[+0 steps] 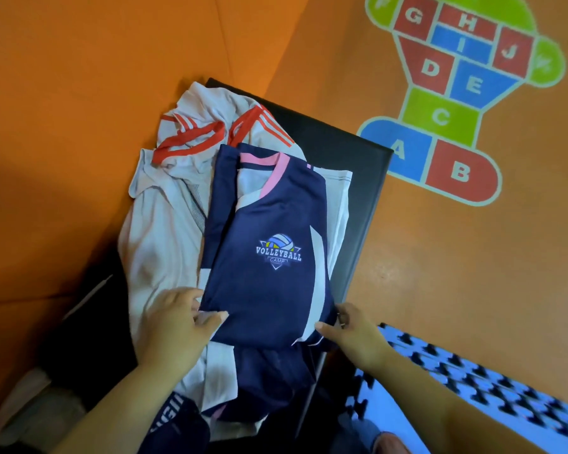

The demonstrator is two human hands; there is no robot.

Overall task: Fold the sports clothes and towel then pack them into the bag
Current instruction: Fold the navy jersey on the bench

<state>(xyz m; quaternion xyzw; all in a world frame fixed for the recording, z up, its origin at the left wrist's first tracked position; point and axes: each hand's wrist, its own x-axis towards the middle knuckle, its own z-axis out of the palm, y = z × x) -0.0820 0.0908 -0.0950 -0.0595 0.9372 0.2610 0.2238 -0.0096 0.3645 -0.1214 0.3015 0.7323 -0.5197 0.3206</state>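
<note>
A navy volleyball jersey (269, 244) with a pink collar and a "Volleyball Camp" logo lies folded lengthwise on a black bench (351, 158). My left hand (177, 326) pinches its lower left corner. My right hand (351, 332) grips its lower right corner. Under it and to the left lies a crumpled white jersey with red stripes (174, 191). More navy and white cloth (263, 385) is bunched below the jersey, near me. A dark bag-like shape (89, 329) sits at the left, mostly in shadow.
The floor is orange, with a painted hopscotch pattern of lettered squares (459, 86) at the upper right. Blue and black interlocking foam mats (492, 388) lie at the lower right. A grey-white bundle (30, 411) rests at the lower left.
</note>
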